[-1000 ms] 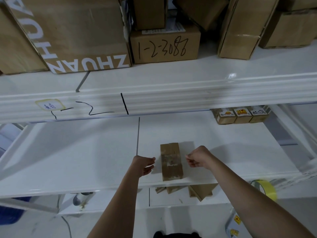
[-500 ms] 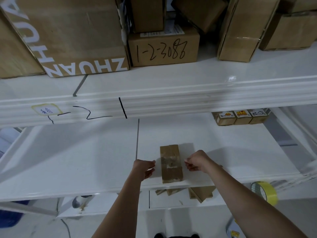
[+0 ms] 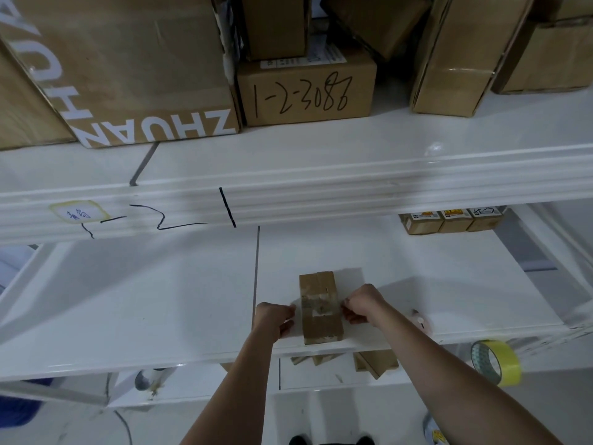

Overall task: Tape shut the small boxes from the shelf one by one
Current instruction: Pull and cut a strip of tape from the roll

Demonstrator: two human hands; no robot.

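A small brown cardboard box point(image 3: 321, 326) lies on the white middle shelf point(image 3: 160, 300), close to its front edge. Across its top runs a clear strip of tape point(image 3: 318, 306). My left hand point(image 3: 274, 319) is at the box's left side with thumb and fingers pinching the strip's end. At the box's right side, my right hand point(image 3: 362, 303) pinches the other end with curled fingers. Both hands nearly touch the box. A yellow tape roll point(image 3: 495, 361) hangs by the shelf's front edge, right of my right forearm.
Three small labelled boxes point(image 3: 449, 220) stand at the back right of the same shelf. Large cartons point(image 3: 308, 88) fill the upper shelf. Cardboard pieces point(image 3: 375, 364) lie on the level below. A small pale object point(image 3: 420, 319) sits right of my right wrist.
Both hands have closed in on the box from either side, bringing the strip down across its top. The box has stayed in place.
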